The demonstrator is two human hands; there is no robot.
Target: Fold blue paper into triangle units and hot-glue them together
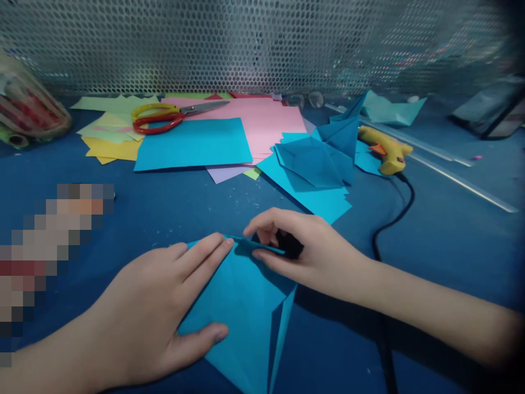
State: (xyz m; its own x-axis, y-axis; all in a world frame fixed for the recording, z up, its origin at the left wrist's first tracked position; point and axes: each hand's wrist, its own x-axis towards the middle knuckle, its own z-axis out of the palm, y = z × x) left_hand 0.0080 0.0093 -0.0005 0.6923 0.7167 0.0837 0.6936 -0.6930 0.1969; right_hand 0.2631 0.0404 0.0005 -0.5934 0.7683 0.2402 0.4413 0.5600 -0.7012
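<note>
A folded sheet of blue paper point(241, 295) lies on the table in front of me, with a narrow flap standing up along its far edge and a loose fold at its lower right. My left hand point(164, 295) lies flat on the paper's left side, fingers stretched toward the far edge and thumb apart. Curled around the raised flap at the far right is my right hand point(299, 246), its thumb on the near side and its fingers behind. Part of that grip is hidden.
Red-and-yellow scissors point(164, 119) rest on stacked coloured paper point(279, 117). Folded blue paper shapes point(314, 158) sit beside a yellow glue gun point(385, 150), whose black cord point(377, 235) runs behind my right arm. Clear sticks point(463, 180) lie farther right. A jar point(35, 101) stands left.
</note>
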